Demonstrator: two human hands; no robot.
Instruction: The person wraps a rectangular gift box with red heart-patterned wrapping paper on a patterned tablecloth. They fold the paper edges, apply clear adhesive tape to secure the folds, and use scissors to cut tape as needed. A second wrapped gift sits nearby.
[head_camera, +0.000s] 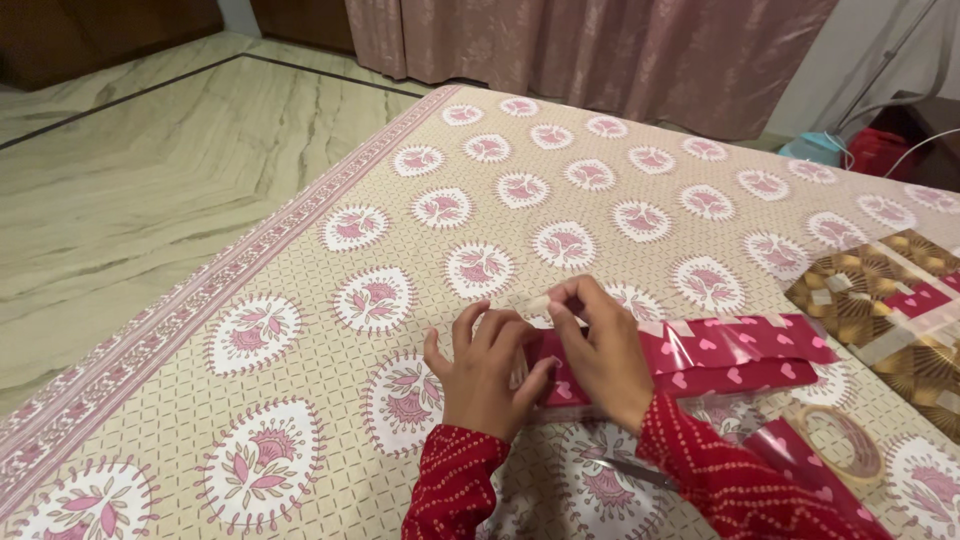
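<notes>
A box wrapped in red paper with pink hearts (740, 357) lies on the patterned bedsheet (520, 190). My left hand (482, 365) rests on the box's left end, fingers spread over the folded paper. My right hand (600, 345) sits on the same end and pinches a small strip of clear tape (540, 301) between thumb and fingertips, just above the fold. Both sleeves are red with white dots.
A roll of clear tape (845, 443) lies to the right of my right arm, with scissors (640, 473) partly under it. A gold-patterned wrapped package (880, 300) sits at the right edge. The marble floor (130, 170) is to the left.
</notes>
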